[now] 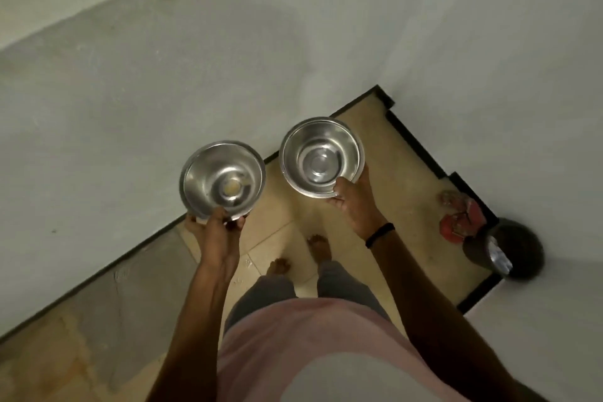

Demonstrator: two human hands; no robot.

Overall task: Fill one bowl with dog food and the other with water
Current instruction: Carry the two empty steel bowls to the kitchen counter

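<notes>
I hold two round steel bowls out in front of me above the floor. My left hand (217, 227) grips the near rim of the left bowl (223, 178), which has a small yellowish spot at its bottom. My right hand (354, 196) pinches the near rim of the right bowl (323, 157), thumb inside; its inside looks bare and shiny. Both bowls are held about level, a short gap apart. A black band sits on my right wrist.
A pale wall (228, 59) fills the view ahead, meeting a beige tiled floor (385, 215) along a black skirting (421, 147). Red slippers (458, 217) and a dark round container (504, 250) lie at the right. My bare feet stand below the bowls.
</notes>
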